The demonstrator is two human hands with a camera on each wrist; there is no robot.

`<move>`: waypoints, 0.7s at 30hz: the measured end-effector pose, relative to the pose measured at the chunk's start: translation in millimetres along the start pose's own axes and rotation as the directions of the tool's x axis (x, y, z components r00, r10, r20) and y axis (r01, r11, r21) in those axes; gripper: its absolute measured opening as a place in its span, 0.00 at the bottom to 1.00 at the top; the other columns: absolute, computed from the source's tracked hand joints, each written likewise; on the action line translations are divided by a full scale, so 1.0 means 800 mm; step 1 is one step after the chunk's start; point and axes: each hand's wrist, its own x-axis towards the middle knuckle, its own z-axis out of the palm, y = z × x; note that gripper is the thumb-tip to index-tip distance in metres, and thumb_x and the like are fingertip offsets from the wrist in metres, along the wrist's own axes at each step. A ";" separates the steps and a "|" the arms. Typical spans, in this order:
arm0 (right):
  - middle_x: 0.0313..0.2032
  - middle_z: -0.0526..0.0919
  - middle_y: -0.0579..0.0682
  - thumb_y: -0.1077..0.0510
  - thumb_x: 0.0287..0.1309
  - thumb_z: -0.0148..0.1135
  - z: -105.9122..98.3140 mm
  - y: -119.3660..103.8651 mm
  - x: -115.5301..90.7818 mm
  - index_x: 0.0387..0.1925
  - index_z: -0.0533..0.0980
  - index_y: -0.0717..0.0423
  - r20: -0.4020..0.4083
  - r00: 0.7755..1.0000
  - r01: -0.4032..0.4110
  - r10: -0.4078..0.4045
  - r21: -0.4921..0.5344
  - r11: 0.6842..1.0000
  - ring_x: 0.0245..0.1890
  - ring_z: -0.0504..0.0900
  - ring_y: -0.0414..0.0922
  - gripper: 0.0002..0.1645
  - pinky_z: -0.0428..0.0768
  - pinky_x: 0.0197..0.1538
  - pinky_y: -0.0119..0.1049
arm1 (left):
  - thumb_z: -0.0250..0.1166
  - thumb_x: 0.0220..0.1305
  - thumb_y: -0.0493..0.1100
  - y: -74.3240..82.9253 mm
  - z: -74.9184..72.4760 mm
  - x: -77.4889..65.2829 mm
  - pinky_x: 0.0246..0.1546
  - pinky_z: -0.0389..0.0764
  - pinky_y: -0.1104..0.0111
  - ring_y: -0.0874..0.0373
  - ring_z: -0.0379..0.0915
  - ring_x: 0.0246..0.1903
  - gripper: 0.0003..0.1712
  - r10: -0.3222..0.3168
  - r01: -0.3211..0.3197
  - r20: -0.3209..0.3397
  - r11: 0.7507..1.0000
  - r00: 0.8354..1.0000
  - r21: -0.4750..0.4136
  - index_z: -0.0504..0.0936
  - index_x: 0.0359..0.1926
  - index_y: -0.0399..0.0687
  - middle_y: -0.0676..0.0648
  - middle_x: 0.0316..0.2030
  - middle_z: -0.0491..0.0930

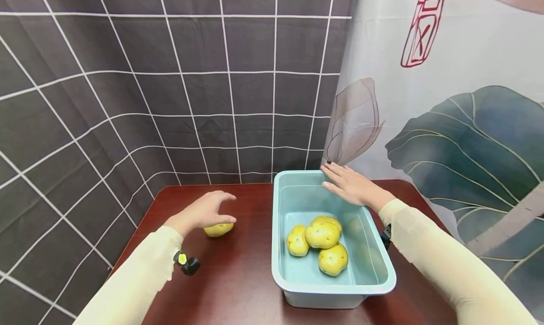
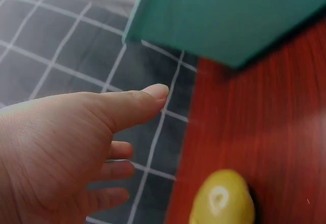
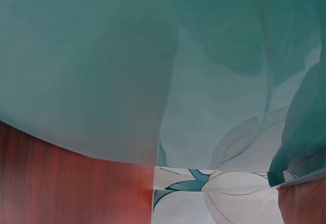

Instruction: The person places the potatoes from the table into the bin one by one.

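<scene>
My left hand (image 1: 204, 213) hovers over the table with thumb and fingers spread apart, holding nothing. Just beyond and below it lies a single yellow potato (image 1: 218, 229), partly hidden by the hand in the head view. The left wrist view shows that potato (image 2: 223, 199) at the bottom edge, apart from the fingers. My right hand (image 1: 350, 185) rests with straight fingers over the far right corner of a light blue plastic tub (image 1: 333, 289). Several yellow potatoes (image 1: 323, 235) are heaped inside the tub. Its outer wall (image 3: 102, 71) fills most of the right wrist view.
The tub stands on a dark red wooden table (image 1: 238, 277), right of the middle. A dark cloth with white grid lines (image 1: 250, 93) hangs behind and to the left. On the right hangs a pale curtain (image 1: 382, 41) with a large leaf print.
</scene>
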 end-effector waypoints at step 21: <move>0.74 0.50 0.55 0.31 0.69 0.33 0.002 0.002 0.001 0.75 0.49 0.51 -0.007 1.000 0.002 -0.002 -0.008 1.000 0.74 0.44 0.55 0.43 0.44 0.71 0.55 | 0.79 0.40 0.55 -0.072 0.081 -0.032 0.56 0.71 0.53 0.47 0.71 0.54 0.46 -0.128 0.122 -0.113 0.991 0.985 -0.054 0.75 0.60 0.40 0.43 0.53 0.76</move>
